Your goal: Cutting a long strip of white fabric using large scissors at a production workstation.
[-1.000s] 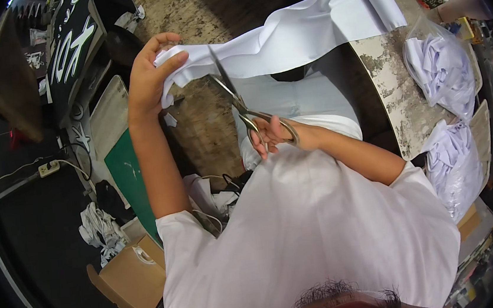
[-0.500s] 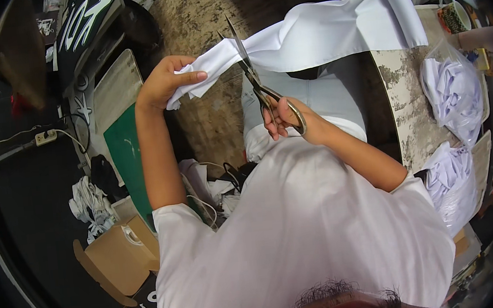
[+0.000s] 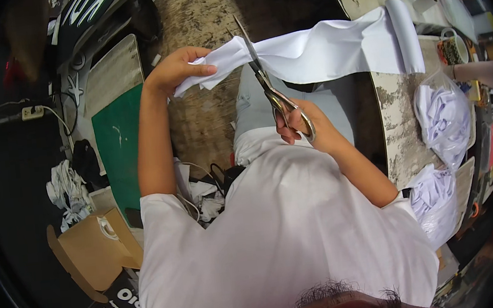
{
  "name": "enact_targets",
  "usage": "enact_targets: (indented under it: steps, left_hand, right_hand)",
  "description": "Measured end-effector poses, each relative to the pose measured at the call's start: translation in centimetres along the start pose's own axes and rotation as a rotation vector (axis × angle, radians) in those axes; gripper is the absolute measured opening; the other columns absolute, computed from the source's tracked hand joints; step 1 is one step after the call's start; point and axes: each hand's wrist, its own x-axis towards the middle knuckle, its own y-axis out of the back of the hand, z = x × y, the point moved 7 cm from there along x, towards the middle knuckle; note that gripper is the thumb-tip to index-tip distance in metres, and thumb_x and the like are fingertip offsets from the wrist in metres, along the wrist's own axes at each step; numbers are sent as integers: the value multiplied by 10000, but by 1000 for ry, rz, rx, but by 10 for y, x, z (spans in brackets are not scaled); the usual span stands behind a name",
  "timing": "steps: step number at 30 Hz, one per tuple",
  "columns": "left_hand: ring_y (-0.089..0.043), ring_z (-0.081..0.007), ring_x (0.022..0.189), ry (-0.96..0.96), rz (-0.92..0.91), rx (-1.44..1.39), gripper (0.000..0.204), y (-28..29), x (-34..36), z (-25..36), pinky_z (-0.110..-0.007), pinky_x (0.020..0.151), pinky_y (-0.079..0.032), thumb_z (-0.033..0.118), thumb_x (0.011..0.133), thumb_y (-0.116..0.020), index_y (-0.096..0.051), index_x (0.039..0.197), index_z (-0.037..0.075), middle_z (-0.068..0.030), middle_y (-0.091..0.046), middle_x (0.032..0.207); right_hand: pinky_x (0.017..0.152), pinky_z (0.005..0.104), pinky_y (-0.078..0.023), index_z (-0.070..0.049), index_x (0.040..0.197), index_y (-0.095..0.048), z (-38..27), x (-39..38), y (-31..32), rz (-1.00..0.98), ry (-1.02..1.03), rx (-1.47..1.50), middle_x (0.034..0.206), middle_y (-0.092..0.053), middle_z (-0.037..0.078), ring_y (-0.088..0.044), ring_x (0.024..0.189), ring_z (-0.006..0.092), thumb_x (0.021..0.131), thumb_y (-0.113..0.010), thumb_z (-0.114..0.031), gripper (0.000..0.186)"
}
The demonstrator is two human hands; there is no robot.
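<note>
Left hand (image 3: 176, 70): closed on white cloth strip (image 3: 331, 48), at its free left end.
Right hand (image 3: 306, 127): gripping scissors (image 3: 266, 78), blades across cloth edge.
Cardboard box (image 3: 93, 252): brown, open, near left.

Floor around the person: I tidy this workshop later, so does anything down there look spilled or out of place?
Yes. Crumpled white scraps lie loose on the floor at the left, beside an open cardboard box tipped on its side. More scraps and tangled cables sit by the left arm. The white fabric strip itself looks whole.
</note>
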Motion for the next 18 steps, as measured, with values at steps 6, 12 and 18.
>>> enact_targets:
  steps: [6, 12, 18]
  left_hand:
    - [-623, -91, 783, -136, -18, 131, 266, 23, 26, -38, -218, 766, -474, 224, 862, -743, -669, 969, -8, -27, -678, 888]
    - [-596, -116, 811, -342, 164, -323, 371, 21, 50, -26, -284, 861, -479, 322, 1029, -519, -524, 762, 64, 3, -523, 733]
    - [-454, -41, 578, -409, 9, -466, 399, -14, 65, 25, -182, 499, -397, 402, 1018, -521, -551, 856, 38, 18, -497, 711]
  right_hand:
    - [536, 214, -334, -56, 863, -532, -17, -8, 5, 48, -1, -87, 656, -521, 3, -489, 594, 79, 956, -562, -556, 510]
    - [523, 212, -315, -72, 866, -530, -26, -18, 18, 83, 11, -112, 666, -522, 0, -482, 590, 77, 946, -561, -584, 519]
    - [515, 209, -302, -86, 868, -529, -29, -24, 24, 111, 7, -112, 666, -511, -11, -474, 584, 72, 931, -570, -603, 522]
